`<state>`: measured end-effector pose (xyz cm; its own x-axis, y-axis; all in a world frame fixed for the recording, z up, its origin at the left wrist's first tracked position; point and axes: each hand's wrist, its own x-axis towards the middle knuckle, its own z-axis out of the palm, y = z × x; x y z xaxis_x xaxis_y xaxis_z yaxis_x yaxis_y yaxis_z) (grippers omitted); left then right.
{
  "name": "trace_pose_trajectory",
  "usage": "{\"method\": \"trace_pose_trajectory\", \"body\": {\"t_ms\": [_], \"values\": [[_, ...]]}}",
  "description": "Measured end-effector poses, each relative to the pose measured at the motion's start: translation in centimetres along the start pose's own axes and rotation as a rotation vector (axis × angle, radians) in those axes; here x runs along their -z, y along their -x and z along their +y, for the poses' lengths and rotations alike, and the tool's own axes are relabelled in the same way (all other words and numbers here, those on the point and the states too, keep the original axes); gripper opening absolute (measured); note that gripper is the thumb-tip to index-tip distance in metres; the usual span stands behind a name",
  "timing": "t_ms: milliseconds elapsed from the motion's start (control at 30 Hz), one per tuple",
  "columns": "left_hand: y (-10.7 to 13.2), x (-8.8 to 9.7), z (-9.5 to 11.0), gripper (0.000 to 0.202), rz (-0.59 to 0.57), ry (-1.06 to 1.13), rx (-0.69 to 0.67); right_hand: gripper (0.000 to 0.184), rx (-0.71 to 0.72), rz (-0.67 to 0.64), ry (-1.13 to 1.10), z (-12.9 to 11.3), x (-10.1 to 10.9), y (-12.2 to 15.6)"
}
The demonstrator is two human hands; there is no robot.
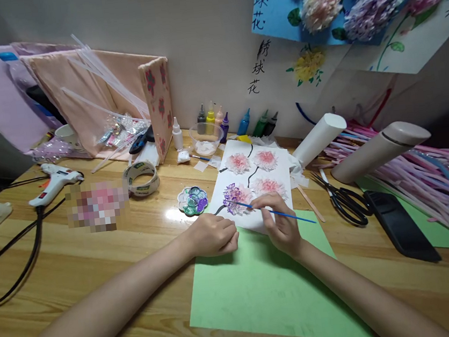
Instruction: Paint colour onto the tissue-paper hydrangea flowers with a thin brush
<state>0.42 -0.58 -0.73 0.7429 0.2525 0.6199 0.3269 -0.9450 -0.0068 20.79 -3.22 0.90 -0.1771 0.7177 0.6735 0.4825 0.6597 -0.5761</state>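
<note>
Paintbrush: blue handle, frame centre
Flower sheet: white, with black stems
Blossoms: pale pink with coral middles; lower-left one dabbed purple
Palette: white rim, purple and green smears
Large sheet: plain light green, lower centre
Box: peach, dark red flowers on its end panel, upper left

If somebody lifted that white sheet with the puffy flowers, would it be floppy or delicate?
Probably floppy: the white sheet looks like thin paper. The raised flowers seem delicate, as their ragged petals could crush under fingers. The purple-tipped flower might smear, since the brush has its tip there and the paint could be wet.
</note>
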Motion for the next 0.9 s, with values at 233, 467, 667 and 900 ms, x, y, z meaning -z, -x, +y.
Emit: {"method": "trace_pose_trajectory", "body": {"t_ms": [233,467,667,900], "values": [[0.1,-0.5,-0.1,0.026,0.065,-0.038,-0.041,0.014,0.139,-0.217,0.144,-1.5,-3.7,-3.7],[0.3,-0.8,-0.2,0.026,0.068,-0.037,-0.042,0.015,0.134,-0.272,0.184,-1.7,-4.3,-4.2],[0.3,-0.7,-0.1,0.024,0.025,-0.035,-0.018,0.020,0.152,-0.085,0.125,-1.4,-2.2,-2.4],[0.1,-0.2,-0.1,0.026,0.004,0.016,-0.008,0.014,-0.111,0.107,-0.019,1.3,1.6,2.9]]}}
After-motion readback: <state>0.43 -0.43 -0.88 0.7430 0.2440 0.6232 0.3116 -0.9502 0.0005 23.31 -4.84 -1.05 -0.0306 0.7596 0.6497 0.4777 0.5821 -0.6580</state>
